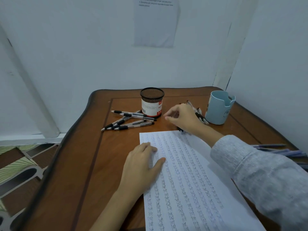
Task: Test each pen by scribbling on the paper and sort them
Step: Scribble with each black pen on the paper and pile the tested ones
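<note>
A lined sheet of paper (pixel 183 177) covered in rows of scribbles lies on the wooden table (pixel 80 164). My left hand (pixel 143 165) rests flat on the sheet's left edge with straight fingers. My right hand (pixel 181 117) hovers beyond the paper's top, fingers loosely curled, thumb and forefinger apart, and I see nothing between them. A few black-grip pens (pixel 200 115) lie behind this hand, next to the blue cup (pixel 218 109). Several clear pens with black grips (pixel 130 120) lie in a loose pile left of the black mesh pen holder (pixel 152 104). A dark object under my right wrist is mostly hidden.
Several blue pens (pixel 280 150) lie at the table's right edge, partly behind my grey sleeve (pixel 260 172). White walls close in behind and to the right of the table. A patterned floor (pixel 18 164) shows beyond the left edge.
</note>
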The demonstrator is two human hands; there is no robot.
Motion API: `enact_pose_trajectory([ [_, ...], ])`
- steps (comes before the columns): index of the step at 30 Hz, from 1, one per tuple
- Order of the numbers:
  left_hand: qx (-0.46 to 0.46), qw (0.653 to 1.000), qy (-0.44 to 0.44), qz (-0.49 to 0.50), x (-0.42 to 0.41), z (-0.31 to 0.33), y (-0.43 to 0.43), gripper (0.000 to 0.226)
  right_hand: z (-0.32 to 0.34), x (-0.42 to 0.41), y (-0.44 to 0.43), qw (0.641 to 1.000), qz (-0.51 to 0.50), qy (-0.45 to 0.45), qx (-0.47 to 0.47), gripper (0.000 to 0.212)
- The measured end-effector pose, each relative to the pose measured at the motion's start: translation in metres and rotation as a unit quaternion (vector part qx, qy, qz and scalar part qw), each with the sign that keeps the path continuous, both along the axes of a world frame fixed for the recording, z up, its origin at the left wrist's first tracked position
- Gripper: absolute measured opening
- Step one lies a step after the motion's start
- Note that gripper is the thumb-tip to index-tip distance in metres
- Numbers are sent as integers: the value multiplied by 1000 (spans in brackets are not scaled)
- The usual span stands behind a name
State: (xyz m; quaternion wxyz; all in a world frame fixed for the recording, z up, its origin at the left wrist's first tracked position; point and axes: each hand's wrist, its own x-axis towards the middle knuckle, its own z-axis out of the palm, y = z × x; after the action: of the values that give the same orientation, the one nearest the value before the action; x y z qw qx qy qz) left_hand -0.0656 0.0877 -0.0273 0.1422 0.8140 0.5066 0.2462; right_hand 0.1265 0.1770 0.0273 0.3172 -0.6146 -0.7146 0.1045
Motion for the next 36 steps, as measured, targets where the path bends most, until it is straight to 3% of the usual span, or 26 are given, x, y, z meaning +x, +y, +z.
enact_pose_trajectory([
  [6, -15, 1000, -4, -2, 0, -3, 2, 48, -23, -26, 19, 997, 67, -30, -34, 26],
  [11, -4, 1000, -9, -8, 0, -4, 4, 48, -37, -38, 26, 996, 47, -73, -20, 33],
  [15, -1, 1000, -10, -9, 0, -5, 4, 48, -37, -37, 22, 995, 37, -96, -12, 21],
  [18, 1, 1000, -19, -14, 0, -5, 3, 47, -31, -31, 13, 999, 34, -33, -14, 14],
  [21, 15, 1000, -20, -14, 0, -3, 2, 44, -17, -21, -4, 990, 38, 126, -50, 11],
  [25, 24, 1000, -12, -12, -1, -1, 0, 43, 0, -5, -27, 942, 12, 334, -43, 11],
  [30, 26, 1000, -4, -14, 0, 2, -2, 43, 17, 11, -56, 818, -14, 574, -21, 19],
  [36, 60, 998, 12, -23, 3, 4, -7, 35, 17, 24, -97, 695, -4, 707, -132, 45],
])
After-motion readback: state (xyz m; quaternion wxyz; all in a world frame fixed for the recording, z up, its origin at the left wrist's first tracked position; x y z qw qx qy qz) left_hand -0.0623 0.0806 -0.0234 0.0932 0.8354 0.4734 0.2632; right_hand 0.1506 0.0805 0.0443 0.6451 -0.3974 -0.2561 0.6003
